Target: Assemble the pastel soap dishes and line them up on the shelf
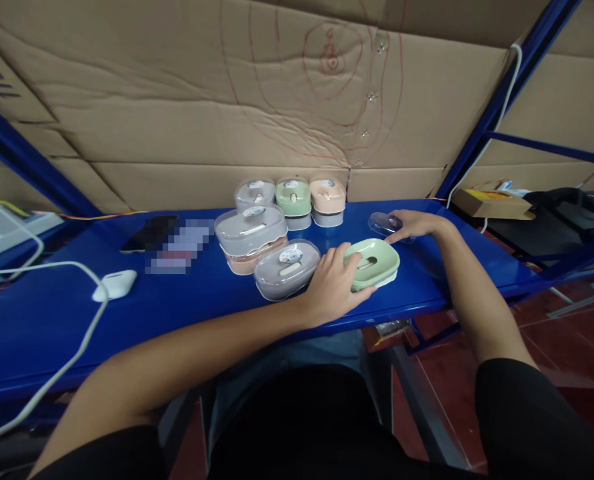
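On the blue tabletop (181, 297) before cardboard (167, 133), I see the left hand (331, 283) gripping the green dish (385, 256), long axis roughly left-to-right; the right hand (419, 223) touches a clear lid (377, 223), grip unclear.

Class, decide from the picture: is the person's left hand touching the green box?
Touching. The head view shows the left hand lying against the green box, fingers over its rim.

Your one view looks forward and down from your head, set near, with your left hand (331, 288) just below centre, your right hand (417, 225) right of centre, the blue table (181, 293) across the middle and cardboard (147, 100) across the top.
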`<state>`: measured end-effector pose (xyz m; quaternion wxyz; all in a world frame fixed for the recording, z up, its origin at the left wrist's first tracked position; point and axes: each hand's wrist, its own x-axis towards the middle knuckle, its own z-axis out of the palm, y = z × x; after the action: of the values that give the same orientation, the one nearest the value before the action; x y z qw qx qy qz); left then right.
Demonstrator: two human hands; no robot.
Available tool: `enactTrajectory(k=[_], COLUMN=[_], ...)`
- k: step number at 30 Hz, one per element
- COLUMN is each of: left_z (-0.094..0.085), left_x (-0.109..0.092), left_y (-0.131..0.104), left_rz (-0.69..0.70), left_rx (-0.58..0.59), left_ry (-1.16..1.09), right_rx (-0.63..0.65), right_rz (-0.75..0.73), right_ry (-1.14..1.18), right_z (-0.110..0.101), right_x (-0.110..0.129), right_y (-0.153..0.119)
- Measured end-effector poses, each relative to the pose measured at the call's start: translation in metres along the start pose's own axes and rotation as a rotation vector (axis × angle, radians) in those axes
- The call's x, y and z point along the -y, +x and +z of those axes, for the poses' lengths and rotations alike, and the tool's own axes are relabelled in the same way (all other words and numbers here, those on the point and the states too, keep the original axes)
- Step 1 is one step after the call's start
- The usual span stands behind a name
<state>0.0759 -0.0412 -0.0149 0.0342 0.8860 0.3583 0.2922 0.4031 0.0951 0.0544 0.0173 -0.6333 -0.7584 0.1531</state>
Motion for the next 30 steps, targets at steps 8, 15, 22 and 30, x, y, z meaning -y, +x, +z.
enactTrajectory(k=[8, 15, 22, 30], left_z=[0.001, 0.002, 0.002, 0.004], left_x=[-0.001, -0.002, -0.001, 0.003], left_y=[0.006, 0.012, 0.014, 0.015], left_rz=[-0.036, -0.009, -0.035, -0.155], left_rx=[-0.012, 0.014, 0.042, 0.048], left_ry=[-0.057, -0.032, -0.06, -0.199], right_rx=[-0.004, -0.002, 0.005, -0.047], right_rz=[0.009, -0.004, 0.013, 0.004], right_ry=[-0.004, 0.01, 0.012, 0.04], right_z=[0.0, 0.0, -0.001, -0.004], right_x=[0.002, 0.003, 0.006, 0.015], right_y=[-0.002, -0.004, -0.005, -0.015])
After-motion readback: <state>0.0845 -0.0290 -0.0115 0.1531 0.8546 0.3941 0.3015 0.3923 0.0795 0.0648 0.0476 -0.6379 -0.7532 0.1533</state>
